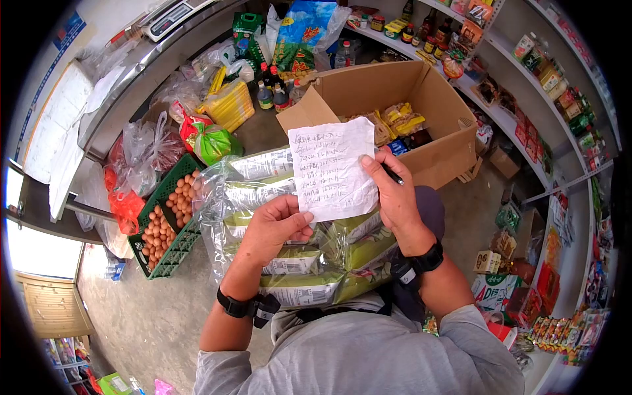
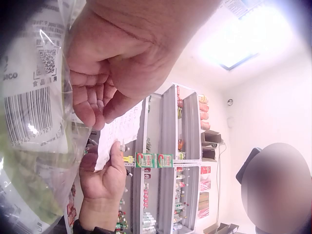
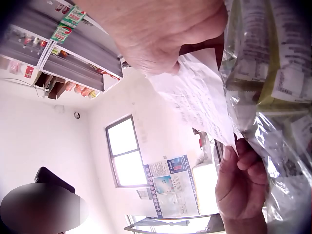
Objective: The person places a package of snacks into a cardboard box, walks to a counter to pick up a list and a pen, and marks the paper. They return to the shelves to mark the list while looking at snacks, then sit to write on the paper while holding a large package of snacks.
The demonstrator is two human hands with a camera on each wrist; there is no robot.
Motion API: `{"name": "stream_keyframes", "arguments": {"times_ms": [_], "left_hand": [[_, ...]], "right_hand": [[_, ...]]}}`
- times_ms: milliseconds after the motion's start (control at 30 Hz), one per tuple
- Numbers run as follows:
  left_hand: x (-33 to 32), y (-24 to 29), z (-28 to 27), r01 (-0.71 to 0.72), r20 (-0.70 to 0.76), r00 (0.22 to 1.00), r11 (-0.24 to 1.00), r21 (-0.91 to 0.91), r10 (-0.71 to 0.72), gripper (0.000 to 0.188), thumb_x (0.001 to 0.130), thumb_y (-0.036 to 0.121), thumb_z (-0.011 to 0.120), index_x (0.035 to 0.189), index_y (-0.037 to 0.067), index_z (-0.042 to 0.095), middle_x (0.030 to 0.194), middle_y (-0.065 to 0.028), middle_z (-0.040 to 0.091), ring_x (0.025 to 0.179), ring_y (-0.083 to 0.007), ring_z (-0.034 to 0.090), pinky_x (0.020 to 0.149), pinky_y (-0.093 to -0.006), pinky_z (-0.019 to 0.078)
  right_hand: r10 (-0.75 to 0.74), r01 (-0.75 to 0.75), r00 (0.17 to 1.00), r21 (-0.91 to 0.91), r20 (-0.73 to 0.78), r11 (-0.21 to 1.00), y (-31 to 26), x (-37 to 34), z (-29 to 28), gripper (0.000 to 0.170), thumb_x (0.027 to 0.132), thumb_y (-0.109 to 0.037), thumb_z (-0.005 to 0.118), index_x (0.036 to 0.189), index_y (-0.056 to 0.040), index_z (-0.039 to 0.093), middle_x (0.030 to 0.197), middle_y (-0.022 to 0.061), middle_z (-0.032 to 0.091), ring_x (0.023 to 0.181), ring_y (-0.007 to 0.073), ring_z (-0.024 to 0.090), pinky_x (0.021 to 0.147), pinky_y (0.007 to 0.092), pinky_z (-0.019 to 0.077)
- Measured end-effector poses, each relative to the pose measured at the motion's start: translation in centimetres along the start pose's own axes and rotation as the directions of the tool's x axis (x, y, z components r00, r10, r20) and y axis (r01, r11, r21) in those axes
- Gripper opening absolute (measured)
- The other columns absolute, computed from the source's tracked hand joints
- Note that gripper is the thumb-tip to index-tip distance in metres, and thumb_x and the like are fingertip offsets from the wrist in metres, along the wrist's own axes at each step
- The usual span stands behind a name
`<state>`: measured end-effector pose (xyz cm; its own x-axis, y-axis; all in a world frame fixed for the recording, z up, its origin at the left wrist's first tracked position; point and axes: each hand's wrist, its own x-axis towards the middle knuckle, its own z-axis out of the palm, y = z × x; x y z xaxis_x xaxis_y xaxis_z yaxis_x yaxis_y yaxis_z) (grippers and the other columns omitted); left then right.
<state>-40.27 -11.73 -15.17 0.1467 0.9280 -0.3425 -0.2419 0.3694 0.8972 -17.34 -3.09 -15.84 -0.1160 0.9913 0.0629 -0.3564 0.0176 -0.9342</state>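
Note:
A creased white sheet of paper (image 1: 332,168) with handwritten lines is held up in front of the body in the head view. My left hand (image 1: 271,227) pinches its lower left corner between thumb and fingers. On the right edge, the thumb of my right hand (image 1: 396,201) presses the paper against the fingers, and a dark pen (image 1: 393,173) sticks out of that same hand. Below the paper lies a large clear plastic bale of green and white packets (image 1: 296,265). Both wrist views show the paper (image 2: 119,131) (image 3: 195,95) between the two hands.
An open cardboard box (image 1: 454,155) with packets inside stands ahead. To the left are a green crate (image 1: 178,257) of eggs (image 1: 158,237), plastic bags (image 1: 158,145) and bottles (image 1: 264,97). Stocked shelves (image 1: 513,59) curve along the right. A scale (image 1: 174,18) sits at upper left.

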Motion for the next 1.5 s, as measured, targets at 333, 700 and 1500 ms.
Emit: {"name": "stream_keyframes", "arguments": {"times_ms": [333,700,1500], "left_hand": [[0.1,-0.2,0.0,-0.005,-0.011,1.000,1.000,0.021,0.005,0.014,0.095,0.007,0.068,0.108,0.001,0.066,0.093,-0.0028,0.069,0.075,-0.0093,0.066,0.068,-0.0239,0.0567],[-0.1,0.0,0.1,-0.002,-0.007,1.000,1.000,0.012,0.002,0.015,0.095,0.007,0.068,0.110,0.002,0.066,0.095,-0.0027,0.069,0.077,-0.0097,0.067,0.070,-0.0236,0.0570],[-6.2,-2.0,-14.3,0.116,-0.623,0.772,0.937,0.329,0.123,0.033,0.101,0.027,0.064,0.119,0.000,0.063,0.099,0.0024,0.064,0.089,-0.0044,0.058,0.077,-0.0185,0.0460]], "right_hand": [[-0.017,0.017,1.000,0.005,0.002,1.000,-0.2,-0.2,0.1,0.017,0.098,-0.015,0.067,0.087,-0.0038,0.061,0.084,-0.0056,0.058,0.080,0.0029,0.049,0.071,0.0211,0.0422],[0.014,-0.013,1.000,0.022,-0.022,1.000,-0.1,-0.3,-0.1,0.018,0.098,-0.015,0.068,0.086,-0.0042,0.061,0.085,-0.0053,0.059,0.080,0.0030,0.049,0.071,0.0209,0.0425],[-0.167,0.230,0.736,0.010,-0.656,0.973,-2.6,-1.1,-20.5,0.014,0.099,-0.015,0.066,0.093,-0.0026,0.062,0.088,-0.0003,0.062,0.082,0.0086,0.057,0.076,0.0252,0.0477]]}}
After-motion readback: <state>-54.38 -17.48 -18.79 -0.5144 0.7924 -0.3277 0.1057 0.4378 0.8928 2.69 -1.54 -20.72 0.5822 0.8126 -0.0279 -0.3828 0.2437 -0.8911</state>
